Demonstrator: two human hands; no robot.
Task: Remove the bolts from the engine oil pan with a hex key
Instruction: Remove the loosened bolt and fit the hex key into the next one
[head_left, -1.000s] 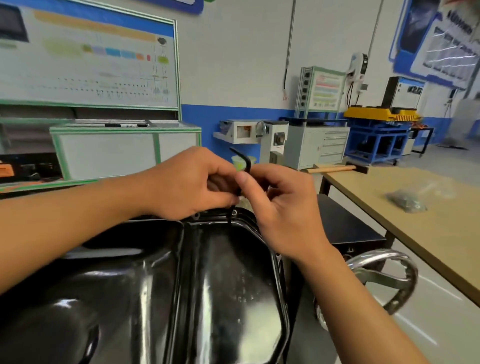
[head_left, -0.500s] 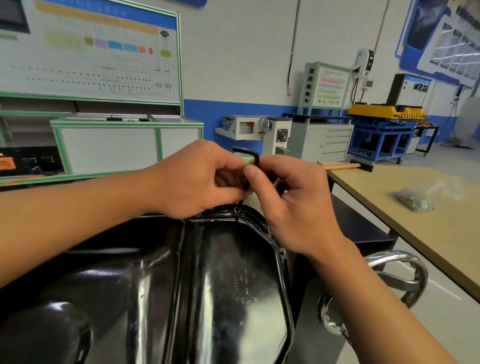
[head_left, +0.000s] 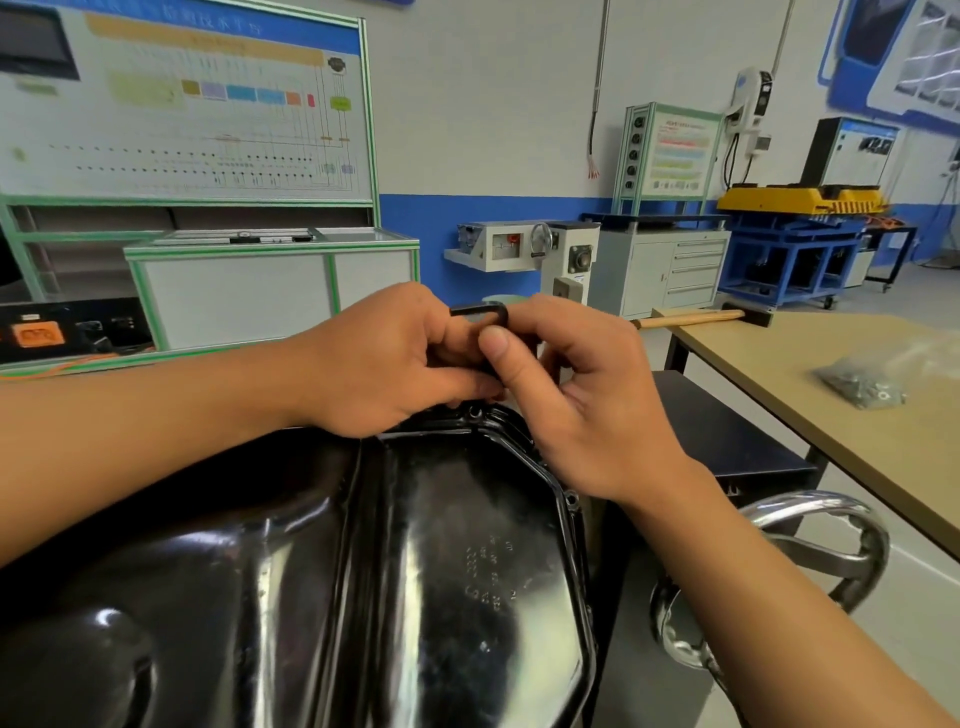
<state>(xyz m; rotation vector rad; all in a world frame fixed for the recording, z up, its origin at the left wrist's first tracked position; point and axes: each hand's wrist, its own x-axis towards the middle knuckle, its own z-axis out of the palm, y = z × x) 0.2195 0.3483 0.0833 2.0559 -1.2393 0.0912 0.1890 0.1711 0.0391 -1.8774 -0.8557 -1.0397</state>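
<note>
A glossy black engine oil pan (head_left: 426, 571) fills the lower middle of the head view, its flange running along the far and right edges. A black L-shaped hex key (head_left: 480, 312) stands above the far flange, its short arm lying level at the top and its shaft mostly hidden by fingers. My left hand (head_left: 384, 364) and my right hand (head_left: 571, 395) meet over the flange, and both pinch the key. A bolt hole (head_left: 475, 413) shows in the flange just below my fingers. Another bolt (head_left: 571, 500) sits on the right flange.
A chrome handwheel (head_left: 810, 561) sticks out at the lower right. A wooden table (head_left: 831, 441) at the right carries a plastic bag of small hardware (head_left: 862, 384) and a wooden-handled tool (head_left: 691, 318). Training panels, cabinets and a blue cart stand along the back wall.
The hex key's short arm has swung from pointing up and left to lying level. Both hands stay on it at the far flange.
</note>
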